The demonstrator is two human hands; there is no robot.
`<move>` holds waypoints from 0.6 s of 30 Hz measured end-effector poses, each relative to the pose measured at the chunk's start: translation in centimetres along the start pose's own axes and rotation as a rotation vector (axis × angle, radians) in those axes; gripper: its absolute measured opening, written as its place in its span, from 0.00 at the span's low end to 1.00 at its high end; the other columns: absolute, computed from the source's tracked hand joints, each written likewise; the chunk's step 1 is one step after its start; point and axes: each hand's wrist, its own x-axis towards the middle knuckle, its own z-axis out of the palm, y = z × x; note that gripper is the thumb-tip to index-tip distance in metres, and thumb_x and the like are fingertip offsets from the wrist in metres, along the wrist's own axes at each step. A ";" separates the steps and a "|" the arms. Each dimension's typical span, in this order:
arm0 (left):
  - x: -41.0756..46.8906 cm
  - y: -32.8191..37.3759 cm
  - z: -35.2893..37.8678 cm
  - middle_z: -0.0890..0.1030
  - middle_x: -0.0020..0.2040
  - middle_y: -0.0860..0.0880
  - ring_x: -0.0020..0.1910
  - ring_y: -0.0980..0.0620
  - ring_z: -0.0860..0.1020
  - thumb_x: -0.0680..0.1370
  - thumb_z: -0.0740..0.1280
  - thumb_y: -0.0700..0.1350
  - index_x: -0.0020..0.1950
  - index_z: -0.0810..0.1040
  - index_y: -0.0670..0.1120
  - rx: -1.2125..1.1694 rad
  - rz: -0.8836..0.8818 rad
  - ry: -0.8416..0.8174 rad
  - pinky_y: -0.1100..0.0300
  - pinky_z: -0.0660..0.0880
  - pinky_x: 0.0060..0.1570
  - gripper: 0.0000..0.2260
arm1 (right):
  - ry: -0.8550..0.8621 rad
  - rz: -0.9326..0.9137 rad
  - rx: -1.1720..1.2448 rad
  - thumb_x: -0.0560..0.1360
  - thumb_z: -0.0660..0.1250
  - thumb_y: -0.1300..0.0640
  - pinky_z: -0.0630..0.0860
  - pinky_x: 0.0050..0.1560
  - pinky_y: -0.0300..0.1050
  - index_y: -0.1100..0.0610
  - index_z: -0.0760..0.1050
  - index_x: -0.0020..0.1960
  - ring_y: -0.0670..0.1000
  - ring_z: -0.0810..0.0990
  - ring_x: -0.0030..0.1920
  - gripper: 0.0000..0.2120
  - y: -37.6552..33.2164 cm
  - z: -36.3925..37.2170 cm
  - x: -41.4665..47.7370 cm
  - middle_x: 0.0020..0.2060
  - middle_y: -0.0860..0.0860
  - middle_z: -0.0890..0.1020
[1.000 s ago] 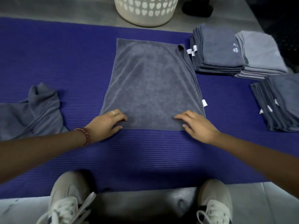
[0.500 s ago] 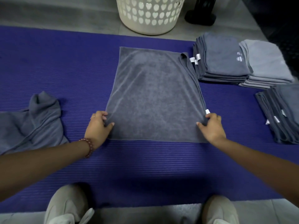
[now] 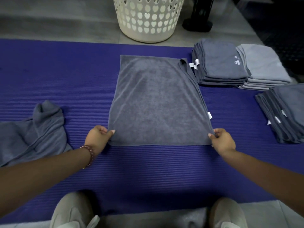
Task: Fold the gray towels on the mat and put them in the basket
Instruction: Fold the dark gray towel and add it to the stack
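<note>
Spread towel (image 3: 158, 102) lies on mat (image 3: 65, 71), near corners in fingers of my L hand (image 3: 97, 139) & R hand (image 3: 222, 142). Heaped towel (image 3: 36, 129) left of L fingers; near stack (image 3: 286, 112) right of R fingers, far stacks (image 3: 220, 63) beyond; basket (image 3: 148, 18) farthest, off mat.

A reddish-brown beaded bracelet (image 3: 89, 155) encircled the wrist behind the left hand (image 3: 97, 139); grey, white-laced shoes (image 3: 72, 209) appeared below it.

Arms outstretched, left hand (image 3: 97, 137) pinching towel (image 3: 158, 102), right hand (image 3: 222, 141) likewise
</note>
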 end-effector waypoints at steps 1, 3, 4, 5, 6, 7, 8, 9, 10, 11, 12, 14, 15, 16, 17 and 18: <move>-0.1 0.0 -0.2 0.75 0.37 0.47 0.39 0.45 0.76 0.72 0.73 0.46 0.41 0.71 0.44 -0.018 -0.001 -0.014 0.52 0.75 0.45 0.11 | -0.002 0.016 0.000 0.77 0.66 0.57 0.76 0.55 0.57 0.61 0.73 0.61 0.61 0.81 0.50 0.14 0.1 0.0 0.1 0.52 0.56 0.81; -0.3 0.2 -0.4 0.73 0.36 0.48 0.35 0.48 0.74 0.71 0.74 0.43 0.39 0.69 0.46 -0.081 -0.013 -0.031 0.53 0.77 0.42 0.13 | -0.021 0.048 0.030 0.77 0.65 0.57 0.76 0.56 0.57 0.61 0.74 0.60 0.59 0.81 0.50 0.13 0.2 0.0 0.3 0.52 0.57 0.81; -0.4 0.3 -0.6 0.72 0.36 0.48 0.34 0.50 0.73 0.71 0.74 0.41 0.38 0.68 0.46 -0.108 -0.018 -0.042 0.55 0.77 0.38 0.13 | -0.032 0.068 0.056 0.78 0.64 0.58 0.76 0.56 0.57 0.61 0.74 0.60 0.58 0.81 0.49 0.13 0.3 -0.1 0.3 0.51 0.57 0.81; -0.5 0.3 -0.6 0.71 0.36 0.48 0.34 0.52 0.73 0.71 0.74 0.39 0.39 0.68 0.47 -0.134 -0.018 -0.053 0.58 0.77 0.33 0.14 | -0.039 0.085 0.091 0.78 0.63 0.60 0.76 0.56 0.57 0.62 0.75 0.60 0.57 0.80 0.47 0.12 0.2 -0.1 0.3 0.50 0.58 0.81; -0.5 0.3 -0.7 0.71 0.36 0.48 0.34 0.53 0.72 0.71 0.74 0.39 0.39 0.68 0.47 -0.156 -0.016 -0.058 0.60 0.76 0.30 0.14 | -0.037 0.095 0.126 0.78 0.62 0.62 0.77 0.56 0.56 0.63 0.75 0.59 0.56 0.79 0.45 0.11 0.2 -0.1 0.4 0.49 0.59 0.81; -0.5 0.3 -0.7 0.71 0.36 0.48 0.34 0.53 0.72 0.72 0.73 0.39 0.39 0.68 0.47 -0.169 -0.021 -0.059 0.61 0.75 0.30 0.13 | -0.027 0.102 0.152 0.79 0.62 0.63 0.77 0.55 0.55 0.65 0.75 0.58 0.56 0.78 0.43 0.10 0.1 -0.2 0.4 0.48 0.58 0.80; -0.6 0.3 -0.7 0.72 0.36 0.47 0.35 0.52 0.73 0.72 0.73 0.40 0.39 0.68 0.47 -0.180 -0.030 -0.062 0.60 0.74 0.31 0.12 | -0.016 0.107 0.162 0.79 0.61 0.64 0.77 0.53 0.54 0.65 0.75 0.57 0.56 0.77 0.42 0.10 0.0 -0.2 0.4 0.46 0.58 0.79; -0.7 0.3 -0.8 0.72 0.36 0.47 0.36 0.52 0.73 0.73 0.72 0.41 0.39 0.69 0.46 -0.195 -0.043 -0.068 0.60 0.74 0.33 0.11 | -0.013 0.105 0.158 0.78 0.61 0.64 0.77 0.53 0.53 0.65 0.75 0.56 0.56 0.77 0.42 0.09 -0.1 -0.2 0.4 0.45 0.57 0.78; -0.6 0.3 -0.7 0.73 0.36 0.47 0.37 0.52 0.73 0.74 0.72 0.42 0.39 0.69 0.46 -0.220 -0.058 -0.075 0.61 0.74 0.33 0.11 | -0.023 0.099 0.146 0.78 0.62 0.63 0.77 0.52 0.54 0.63 0.76 0.55 0.56 0.77 0.41 0.08 -0.2 -0.3 0.5 0.44 0.56 0.78; -0.5 0.3 -0.7 0.73 0.36 0.48 0.36 0.53 0.73 0.74 0.71 0.43 0.40 0.69 0.45 -0.241 -0.078 -0.084 0.61 0.73 0.33 0.11 | -0.041 0.095 0.140 0.78 0.62 0.62 0.77 0.53 0.54 0.62 0.76 0.53 0.55 0.77 0.40 0.06 -0.3 -0.3 0.5 0.44 0.56 0.79; -0.5 0.3 -0.7 0.73 0.37 0.48 0.36 0.53 0.73 0.74 0.71 0.43 0.40 0.69 0.45 -0.255 -0.096 -0.090 0.61 0.73 0.33 0.11 | -0.059 0.097 0.144 0.78 0.63 0.61 0.77 0.53 0.54 0.61 0.76 0.50 0.54 0.77 0.38 0.05 -0.3 -0.4 0.6 0.44 0.56 0.79; -0.5 0.5 -0.7 0.73 0.38 0.49 0.37 0.53 0.73 0.74 0.71 0.43 0.42 0.69 0.45 -0.263 -0.107 -0.098 0.61 0.72 0.33 0.11 | -0.090 0.096 0.179 0.77 0.65 0.58 0.78 0.52 0.53 0.60 0.75 0.45 0.50 0.77 0.36 0.05 -0.2 -0.6 0.6 0.43 0.55 0.79; -0.5 0.5 -0.7 0.73 0.38 0.49 0.38 0.52 0.73 0.75 0.70 0.43 0.41 0.68 0.46 -0.260 -0.096 -0.096 0.61 0.72 0.33 0.10 | -0.101 0.097 0.205 0.77 0.66 0.56 0.78 0.50 0.52 0.59 0.74 0.43 0.49 0.77 0.36 0.07 -0.1 -0.6 0.6 0.43 0.54 0.78; -0.5 0.4 -0.7 0.72 0.37 0.48 0.37 0.52 0.73 0.75 0.69 0.42 0.40 0.68 0.46 -0.249 -0.075 -0.090 0.60 0.72 0.34 0.11 | -0.109 0.097 0.221 0.76 0.67 0.55 0.79 0.47 0.49 0.59 0.74 0.42 0.49 0.77 0.36 0.08 0.1 -0.6 0.6 0.42 0.54 0.78; -0.7 0.4 -0.6 0.71 0.35 0.48 0.36 0.51 0.72 0.76 0.69 0.41 0.39 0.67 0.46 -0.225 -0.048 -0.082 0.59 0.73 0.34 0.11 | -0.117 0.094 0.224 0.75 0.68 0.54 0.80 0.42 0.45 0.59 0.74 0.41 0.50 0.77 0.36 0.09 0.1 -0.7 0.4 0.41 0.54 0.79; -0.8 0.3 -0.5 0.70 0.34 0.48 0.35 0.51 0.71 0.76 0.68 0.41 0.38 0.67 0.46 -0.192 -0.018 -0.076 0.58 0.73 0.35 0.11 | -0.127 0.088 0.220 0.75 0.69 0.54 0.80 0.37 0.42 0.59 0.73 0.41 0.50 0.78 0.34 0.09 0.2 -0.8 0.4 0.40 0.54 0.79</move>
